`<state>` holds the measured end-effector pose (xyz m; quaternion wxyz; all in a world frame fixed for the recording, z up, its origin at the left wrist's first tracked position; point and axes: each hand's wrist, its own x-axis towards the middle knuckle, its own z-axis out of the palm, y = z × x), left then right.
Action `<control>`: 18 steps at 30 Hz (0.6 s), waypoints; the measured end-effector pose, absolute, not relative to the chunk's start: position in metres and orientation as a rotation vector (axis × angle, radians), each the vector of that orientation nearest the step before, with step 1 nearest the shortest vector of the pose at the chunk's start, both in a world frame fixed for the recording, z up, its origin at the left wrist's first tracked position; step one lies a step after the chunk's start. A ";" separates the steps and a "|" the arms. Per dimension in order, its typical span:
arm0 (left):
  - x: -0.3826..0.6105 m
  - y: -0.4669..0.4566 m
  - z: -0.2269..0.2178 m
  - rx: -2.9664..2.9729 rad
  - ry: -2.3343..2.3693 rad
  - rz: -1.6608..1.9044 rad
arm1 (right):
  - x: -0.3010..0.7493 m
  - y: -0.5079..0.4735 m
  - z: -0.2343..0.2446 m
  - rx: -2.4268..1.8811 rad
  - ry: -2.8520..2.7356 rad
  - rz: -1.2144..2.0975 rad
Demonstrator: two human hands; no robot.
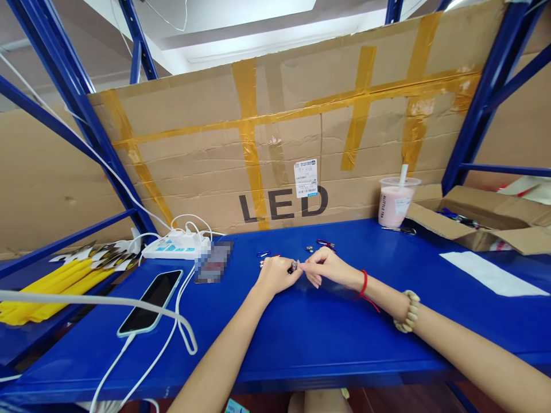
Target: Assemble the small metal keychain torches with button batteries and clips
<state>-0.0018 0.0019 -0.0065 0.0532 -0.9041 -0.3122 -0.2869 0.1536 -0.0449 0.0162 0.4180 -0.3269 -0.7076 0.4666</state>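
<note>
Over the middle of the blue table, my left hand (pixel 278 275) is closed round a small dark, shiny metal piece (pixel 293 267), too small to name exactly. My right hand (pixel 322 266) meets it from the right, its fingertips drawn together beside the left thumb; whatever they pinch is hidden. Behind the left hand lies a small blue loop like a clip (pixel 263 254). A red clip-like piece (pixel 326 244) rests just behind the right hand. Between these sit a few tiny silvery parts (pixel 309 249).
A phone (pixel 150 303), white cables and a power strip (pixel 176 245) occupy the left side, beside yellow packed strips (pixel 55 284). On the right stand a pink drink cup (pixel 394 203), an open cardboard box (pixel 469 235) and a white paper strip (pixel 491 272). A cardboard wall (pixel 193 172) closes the back.
</note>
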 end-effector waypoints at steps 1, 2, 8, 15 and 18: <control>-0.002 0.002 -0.006 -2.751 -0.963 -0.859 | 0.154 -0.045 0.016 -0.815 -1.769 1.177; -0.002 0.001 -0.005 -2.753 -0.976 -0.847 | 0.154 -0.045 0.016 -0.810 -1.764 1.182; -0.002 0.002 -0.006 -2.762 -0.999 -0.823 | 0.156 -0.044 0.013 -0.807 -1.782 1.194; -0.002 0.002 -0.006 -2.779 -1.062 -0.772 | 0.155 -0.045 0.013 -0.816 -1.781 1.195; -0.002 0.001 -0.005 -2.786 -1.086 -0.746 | 0.155 -0.046 0.015 -0.841 -1.782 1.186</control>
